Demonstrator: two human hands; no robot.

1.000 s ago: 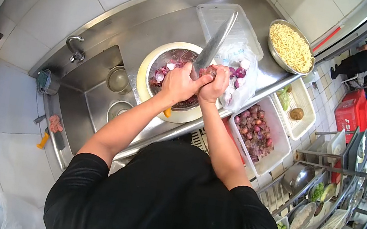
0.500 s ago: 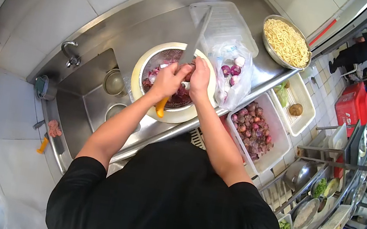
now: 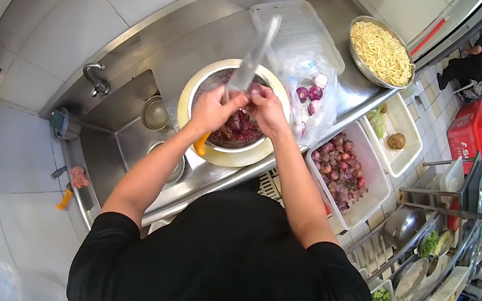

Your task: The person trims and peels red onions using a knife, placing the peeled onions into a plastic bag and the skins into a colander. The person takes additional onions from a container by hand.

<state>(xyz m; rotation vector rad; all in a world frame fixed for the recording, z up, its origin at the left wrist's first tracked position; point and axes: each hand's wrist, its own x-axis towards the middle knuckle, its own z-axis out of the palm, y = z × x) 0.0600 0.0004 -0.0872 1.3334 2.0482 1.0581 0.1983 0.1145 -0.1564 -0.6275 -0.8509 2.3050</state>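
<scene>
My left hand is closed around a knife; its yellow handle sticks out below the fist and the blurred blade points up and away. Close beside it, my right hand has its fingers pinched on a red onion, mostly hidden by the fingers. Both hands are over a metal colander holding dark red onion skins. The colander sits in a cream-rimmed basin. To the right, a clear plastic bag holds several peeled onions.
A crate of unpeeled red onions stands below the counter's right edge, beside a white basket. Noodles fill a metal bowl at the back right. The sink lies left, with a faucet. Another person is in the distance.
The knife blade has swung slightly and is now blurred. My right hand's fingers have shifted from wrapping the onion to a pinch. The whole view has moved a little.
</scene>
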